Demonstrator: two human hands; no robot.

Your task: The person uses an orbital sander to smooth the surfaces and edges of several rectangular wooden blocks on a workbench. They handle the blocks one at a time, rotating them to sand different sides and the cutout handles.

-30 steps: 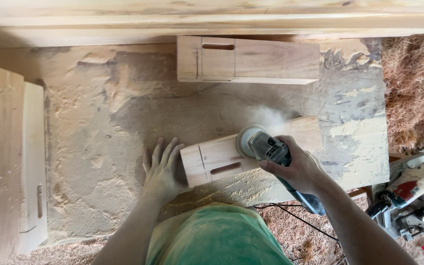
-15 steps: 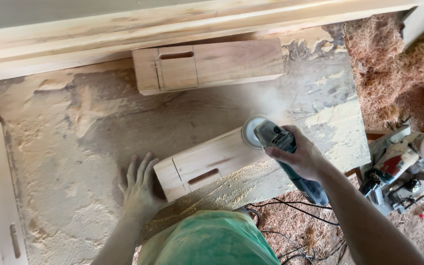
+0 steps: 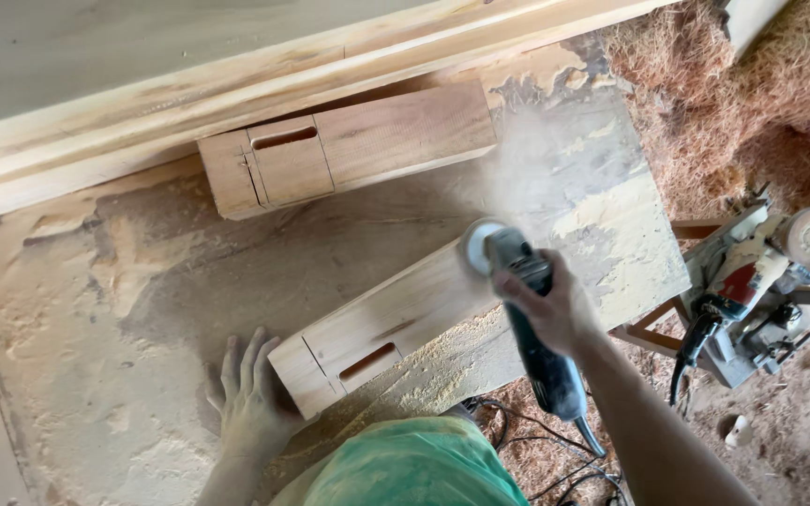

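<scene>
A pale wooden block (image 3: 396, 328) lies slantwise near the front edge of the table (image 3: 96, 309), its lower left end close to the person. It is squared, with a narrow dark slot cut into its top near that end and a thin saw line across it beside the slot. The right hand (image 3: 550, 309) has its fingers wrapped tight round the dark body of an angle grinder (image 3: 527, 309), whose round disc (image 3: 478, 245) sits on the block's far right end; a haze of dust rises above it. The left hand (image 3: 250, 398) lies flat on the table with fingers spread wide, holding nothing, its palm just beside the block's near end, seemingly touching it.

A second slotted block (image 3: 349, 150) of darker wood lies toward the table's back edge, well apart from the first, just in front of a long pale plank (image 3: 189, 84). Sawdust coats the table. Off the right edge a power saw (image 3: 752, 290) rests on a wooden frame above shavings, and black cables (image 3: 536, 459) trail below the grinder.
</scene>
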